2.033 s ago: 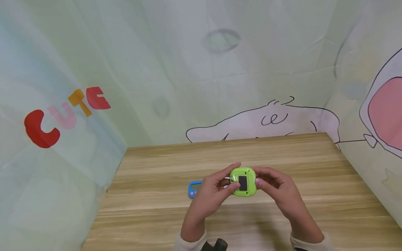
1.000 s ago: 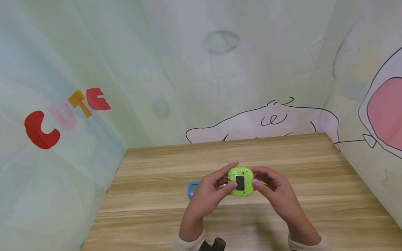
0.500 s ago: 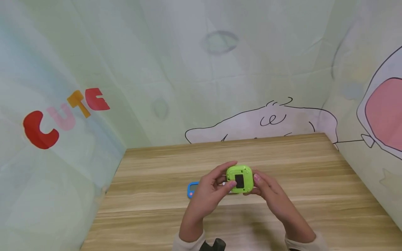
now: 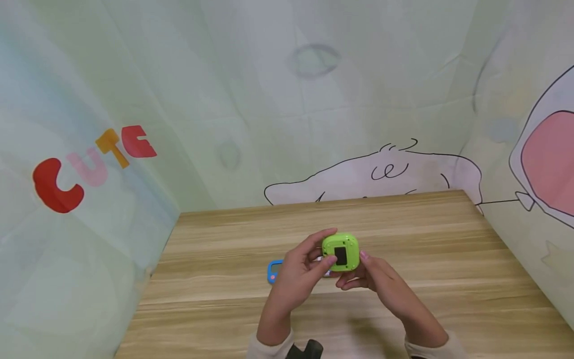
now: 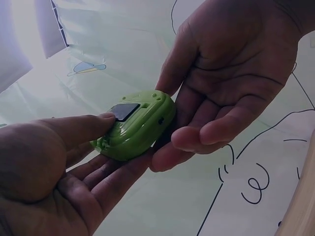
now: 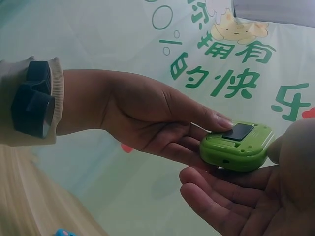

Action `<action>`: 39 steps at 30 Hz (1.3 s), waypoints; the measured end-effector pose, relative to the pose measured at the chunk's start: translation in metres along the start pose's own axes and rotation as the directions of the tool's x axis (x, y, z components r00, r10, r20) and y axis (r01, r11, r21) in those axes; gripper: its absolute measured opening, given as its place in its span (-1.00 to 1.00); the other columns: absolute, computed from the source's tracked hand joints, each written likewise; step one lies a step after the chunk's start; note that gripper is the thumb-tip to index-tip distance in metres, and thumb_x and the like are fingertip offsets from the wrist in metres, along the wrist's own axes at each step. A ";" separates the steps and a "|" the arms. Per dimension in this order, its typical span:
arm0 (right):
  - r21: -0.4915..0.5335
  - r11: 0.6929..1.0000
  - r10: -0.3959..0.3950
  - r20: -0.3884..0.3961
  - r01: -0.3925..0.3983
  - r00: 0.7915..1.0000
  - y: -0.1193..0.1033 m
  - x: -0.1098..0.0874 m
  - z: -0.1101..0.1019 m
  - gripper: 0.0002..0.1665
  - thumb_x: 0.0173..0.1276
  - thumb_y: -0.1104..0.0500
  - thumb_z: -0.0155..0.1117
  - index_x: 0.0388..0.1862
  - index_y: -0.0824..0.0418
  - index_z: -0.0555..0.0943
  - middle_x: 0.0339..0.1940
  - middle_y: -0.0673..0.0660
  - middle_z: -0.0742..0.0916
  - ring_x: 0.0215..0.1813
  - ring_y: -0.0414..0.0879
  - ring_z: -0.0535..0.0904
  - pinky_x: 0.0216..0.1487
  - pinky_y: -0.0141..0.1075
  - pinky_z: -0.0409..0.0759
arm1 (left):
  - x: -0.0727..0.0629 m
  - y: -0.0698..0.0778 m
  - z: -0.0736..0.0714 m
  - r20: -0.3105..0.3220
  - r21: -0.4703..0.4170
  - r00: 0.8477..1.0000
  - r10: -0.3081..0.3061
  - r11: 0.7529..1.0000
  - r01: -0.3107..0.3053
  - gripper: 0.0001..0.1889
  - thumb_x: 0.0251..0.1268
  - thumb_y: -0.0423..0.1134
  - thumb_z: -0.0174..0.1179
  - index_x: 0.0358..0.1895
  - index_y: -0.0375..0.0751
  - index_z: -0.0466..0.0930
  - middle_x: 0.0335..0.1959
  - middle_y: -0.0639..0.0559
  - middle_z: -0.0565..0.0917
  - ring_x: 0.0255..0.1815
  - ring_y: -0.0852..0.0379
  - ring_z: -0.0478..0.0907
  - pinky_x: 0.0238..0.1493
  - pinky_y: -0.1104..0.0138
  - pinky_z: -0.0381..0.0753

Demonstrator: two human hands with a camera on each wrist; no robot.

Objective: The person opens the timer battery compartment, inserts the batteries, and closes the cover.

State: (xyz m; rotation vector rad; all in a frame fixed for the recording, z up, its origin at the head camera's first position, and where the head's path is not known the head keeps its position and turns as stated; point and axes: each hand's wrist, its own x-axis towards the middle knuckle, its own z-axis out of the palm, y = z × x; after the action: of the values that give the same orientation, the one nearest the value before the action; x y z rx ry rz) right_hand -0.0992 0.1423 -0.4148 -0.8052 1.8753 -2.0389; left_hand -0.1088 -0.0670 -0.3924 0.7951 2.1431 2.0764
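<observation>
A green digital timer is held in the air above the table, its back with a black pad turned to the head view. My left hand grips its left side, thumb on the back near the pad and fingers beneath. My right hand is at its right edge; the thumb touches the rim there, and the loose fingers extend below the case. A small switch or slot shows on the side of the timer in the left wrist view. Its front is hidden.
A blue timer with a grey screen and pink buttons lies on the wooden table, partly behind my left hand. Something whitish, mostly hidden, shows between the left fingers. Printed cloth walls surround the table.
My right fingers have left the timer's upper right side and dropped below it, with only the thumb at the edge. The timer has shifted slightly up and left in the left hand's grip.
</observation>
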 end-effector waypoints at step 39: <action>-0.417 0.908 -0.152 -0.262 0.030 0.953 0.001 0.001 0.005 -0.46 0.48 0.19 0.16 0.41 0.02 0.40 0.28 0.02 0.54 0.27 -0.06 0.49 0.18 -0.29 0.55 | -0.002 0.031 0.000 -0.019 0.229 0.998 0.065 0.972 -0.059 -0.29 0.23 -0.40 0.31 0.45 -0.27 0.25 0.28 -0.15 0.44 0.30 0.02 0.41 0.25 0.19 0.47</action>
State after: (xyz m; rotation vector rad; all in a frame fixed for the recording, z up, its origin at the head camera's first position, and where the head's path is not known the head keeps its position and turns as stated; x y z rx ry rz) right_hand -0.0972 0.1377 -0.4157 -0.7271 2.5329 -1.9261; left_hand -0.0971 -0.0687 -0.3634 0.8717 2.4338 1.8996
